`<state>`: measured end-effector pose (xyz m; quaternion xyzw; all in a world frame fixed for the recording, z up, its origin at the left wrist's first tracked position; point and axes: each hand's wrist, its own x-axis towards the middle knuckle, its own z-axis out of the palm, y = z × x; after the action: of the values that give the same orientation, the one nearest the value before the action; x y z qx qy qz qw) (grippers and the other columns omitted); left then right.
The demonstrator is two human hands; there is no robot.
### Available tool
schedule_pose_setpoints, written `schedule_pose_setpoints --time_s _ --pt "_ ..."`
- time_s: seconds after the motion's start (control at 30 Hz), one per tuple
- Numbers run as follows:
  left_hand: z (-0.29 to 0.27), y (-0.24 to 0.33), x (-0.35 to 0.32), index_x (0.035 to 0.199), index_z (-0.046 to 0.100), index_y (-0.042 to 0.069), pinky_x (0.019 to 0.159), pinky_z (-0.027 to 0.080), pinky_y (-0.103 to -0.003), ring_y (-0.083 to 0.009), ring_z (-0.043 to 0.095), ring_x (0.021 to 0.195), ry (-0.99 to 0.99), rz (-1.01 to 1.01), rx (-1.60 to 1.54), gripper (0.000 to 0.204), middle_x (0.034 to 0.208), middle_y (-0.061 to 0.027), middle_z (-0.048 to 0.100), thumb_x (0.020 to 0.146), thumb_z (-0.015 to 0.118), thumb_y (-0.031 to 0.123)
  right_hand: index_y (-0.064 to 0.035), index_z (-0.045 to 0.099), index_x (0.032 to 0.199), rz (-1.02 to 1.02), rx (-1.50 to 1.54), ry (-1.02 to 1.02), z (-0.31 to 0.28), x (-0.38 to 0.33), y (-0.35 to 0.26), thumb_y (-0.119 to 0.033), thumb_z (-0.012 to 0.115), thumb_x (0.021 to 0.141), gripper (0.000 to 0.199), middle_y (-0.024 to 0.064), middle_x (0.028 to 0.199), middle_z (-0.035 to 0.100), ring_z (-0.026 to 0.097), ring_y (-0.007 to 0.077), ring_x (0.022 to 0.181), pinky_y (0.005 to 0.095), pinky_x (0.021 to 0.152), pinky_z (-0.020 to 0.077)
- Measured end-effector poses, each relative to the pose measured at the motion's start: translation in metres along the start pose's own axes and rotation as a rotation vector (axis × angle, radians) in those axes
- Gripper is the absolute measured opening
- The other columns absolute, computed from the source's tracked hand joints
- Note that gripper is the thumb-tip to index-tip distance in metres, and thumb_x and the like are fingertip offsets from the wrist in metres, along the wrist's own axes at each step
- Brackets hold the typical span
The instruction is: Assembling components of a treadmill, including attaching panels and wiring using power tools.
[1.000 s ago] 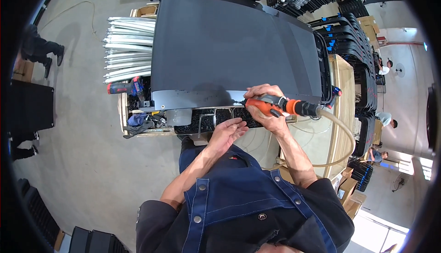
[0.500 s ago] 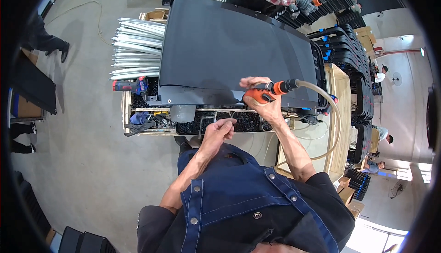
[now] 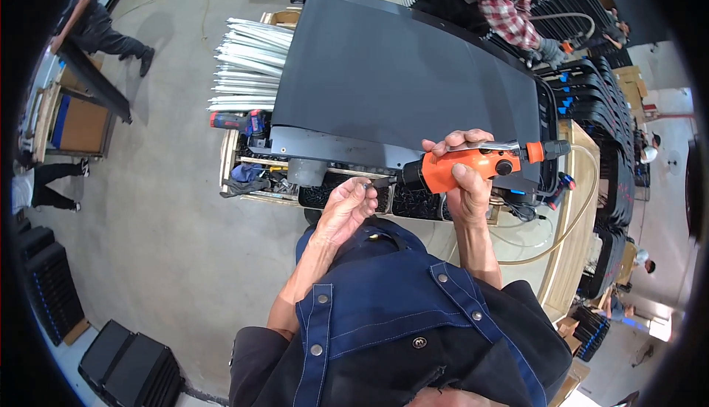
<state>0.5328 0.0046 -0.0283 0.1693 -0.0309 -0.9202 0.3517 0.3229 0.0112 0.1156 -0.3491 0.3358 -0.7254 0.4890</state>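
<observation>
Screwdriver (image 3: 461,173), orange-bodied, air-fed, sits clasped in the right hand (image 3: 473,202) over the near edge of the broad dark-grey panel (image 3: 399,74); half-curled left hand (image 3: 344,212) meets its slim dark bit (image 3: 385,182), grip unclear; early spin could nip 1 fingertip.

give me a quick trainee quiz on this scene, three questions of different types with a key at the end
1. True or false: in the picture, the silver tubes lie left of the dark panel.

2. What does the right hand hold?
A) one of the silver tubes
B) an orange power tool
C) nothing

3. Fill in the blank: the left hand is at the ____ of that item, opposite the end with the hose.

Key: 1. True; 2. B; 3. tip
</observation>
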Motion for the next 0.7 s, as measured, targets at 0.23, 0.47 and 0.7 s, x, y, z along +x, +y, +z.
schedule_pose_setpoints --time_s 0.23,0.47,0.7 --pt "0.008 0.011 -0.01 0.112 0.065 0.004 0.053 0.042 -0.021 -0.0081 0.055 0.062 0.15 0.204 0.27 0.022 0.091 -0.0083 0.071 0.098 0.069 0.021 -0.0064 0.049 0.125 0.052 0.056 0.082 -0.004 0.008 0.025 -0.003 0.066 0.083 0.045 0.013 0.115 0.063 0.067 0.0275 0.103 0.0568 0.105 0.0484" --pt "-0.019 0.051 -0.016 0.113 0.064 0.004 0.048 0.033 -0.019 -0.0037 0.041 0.055 0.203 0.203 0.233 0.022 0.088 -0.0039 0.067 0.101 0.065 0.022 -0.0082 0.05 0.125 0.057 -0.12 0.089 0.05 0.004 0.062 -0.004 0.068 0.083 0.045 0.0138 0.115 0.063 0.066 0.0281 0.105 0.0564 0.107 0.0453" --pt "-0.041 0.099 -0.001 0.116 0.06 0.009 0.045 0.029 -0.02 -0.0046 0.035 0.053 0.101 0.043 -0.454 0.026 0.073 0.0046 0.047 0.106 0.054 0.032 -0.005 0.051 0.12 -0.15 -0.363 -0.27 0.123 0.028 0.13 0.005 0.077 0.081 0.048 0.0168 0.116 0.063 0.063 0.0292 0.113 0.0496 0.101 0.0533"
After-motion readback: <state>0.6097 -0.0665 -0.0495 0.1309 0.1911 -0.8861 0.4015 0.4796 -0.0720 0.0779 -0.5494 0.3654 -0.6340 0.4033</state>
